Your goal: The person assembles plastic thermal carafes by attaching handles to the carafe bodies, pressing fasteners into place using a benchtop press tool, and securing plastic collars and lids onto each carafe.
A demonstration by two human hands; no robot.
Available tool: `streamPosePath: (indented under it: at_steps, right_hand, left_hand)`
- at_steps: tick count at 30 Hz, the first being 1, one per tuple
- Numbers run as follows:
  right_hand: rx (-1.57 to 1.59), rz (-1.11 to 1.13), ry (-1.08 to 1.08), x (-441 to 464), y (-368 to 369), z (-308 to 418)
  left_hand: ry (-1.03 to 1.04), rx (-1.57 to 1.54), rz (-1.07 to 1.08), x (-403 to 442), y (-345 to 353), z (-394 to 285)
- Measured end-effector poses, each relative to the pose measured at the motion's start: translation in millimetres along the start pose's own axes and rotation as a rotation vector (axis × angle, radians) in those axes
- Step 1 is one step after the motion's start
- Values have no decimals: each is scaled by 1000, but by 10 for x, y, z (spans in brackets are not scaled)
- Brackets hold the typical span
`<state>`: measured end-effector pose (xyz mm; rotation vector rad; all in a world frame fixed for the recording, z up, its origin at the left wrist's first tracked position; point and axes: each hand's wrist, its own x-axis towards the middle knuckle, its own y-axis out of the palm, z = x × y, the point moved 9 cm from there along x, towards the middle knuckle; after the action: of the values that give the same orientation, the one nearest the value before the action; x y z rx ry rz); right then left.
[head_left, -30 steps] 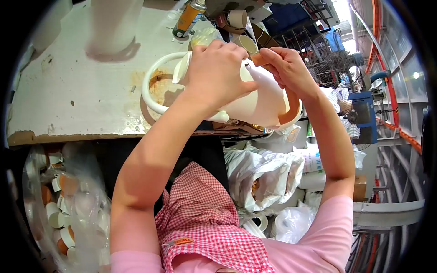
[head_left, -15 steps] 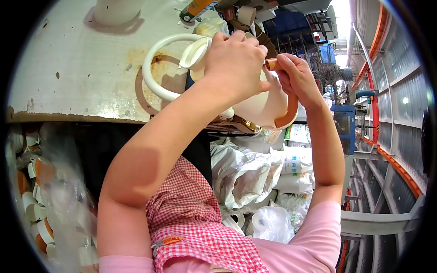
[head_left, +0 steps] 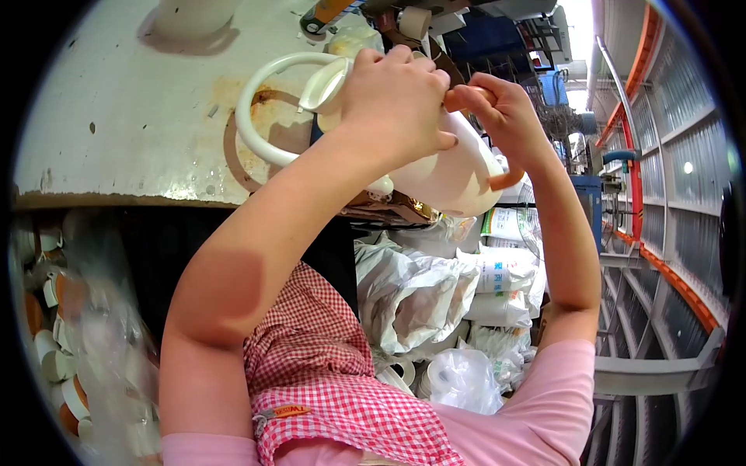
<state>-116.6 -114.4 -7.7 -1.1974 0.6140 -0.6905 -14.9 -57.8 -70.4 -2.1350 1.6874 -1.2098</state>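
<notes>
My left hand [head_left: 396, 101] is wrapped over the top of a white plastic vessel [head_left: 451, 175] that looks like a watering can. The vessel lies tilted at the table's edge, its rounded end towards the right. A white flared opening [head_left: 322, 85] and a long curved white tube [head_left: 247, 109] show to the left of that hand. In my right hand [head_left: 509, 116] is a curved orange-brown handle [head_left: 505, 180], gripped near its upper end. That end is close to my left fingertips; the lower end overlaps the vessel's side. Whether either end is attached cannot be seen.
The worn white table [head_left: 140, 132] carries another white container [head_left: 190, 17] and an orange-and-dark can [head_left: 330, 15] at the back. Below are white printed sacks [head_left: 497, 272], crumpled plastic, and at left white and brown parts [head_left: 58, 361] in clear plastic.
My right hand has shifted slightly, turning the handle. Its upper end has moved up and left, and its lower end has moved up and right. My left hand stays on the vessel.
</notes>
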Motion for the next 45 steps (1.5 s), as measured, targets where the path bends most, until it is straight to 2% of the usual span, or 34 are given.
streamPosePath:
  at_steps: [2,4,5,9,22,31,34,36,38,40,42,44,45]
  right_hand:
    - [15,-21,7,-33,-28,125]
    - [-251,-47,22,-63,-67,240]
    - [-275,-60,7,-56,-72,229]
    - [-250,-46,-42,-30,-68,196]
    - [-227,-33,4,-19,-43,151]
    - [-343,-43,58,-27,-38,126]
    - [-427,-135,-46,-66,-71,155]
    - [-333,-253,-104,-250,-131,100]
    - [273,-1157,-240,-949,-591,-160]
    - [377,-1533,129,-1665,-341,-1014]
    - [637,-1502,516,-1946,233,-1822]
    - [998,-1122,503,-1795,590,-1871]
    - [1226,-1049,456,-1718,718,-1907]
  left_hand:
    - [31,-11,-12,5,-5,-14]
    - [7,-34,14,11,-6,17]
    - [-4,-49,42,15,2,18]
    - [27,-45,10,8,1,-15]
    - [101,-68,-92,2,-20,-31]
    - [148,-26,-103,-17,-60,-132]
    - [187,22,-96,31,-81,-216]
    - [114,-3,10,39,14,-159]
    - [147,12,-30,3,-14,-182]
    - [208,80,-76,13,-87,-289]
    - [287,129,-78,114,-111,-450]
    - [-52,-76,237,261,95,-367]
    - [38,-336,108,326,123,-491]
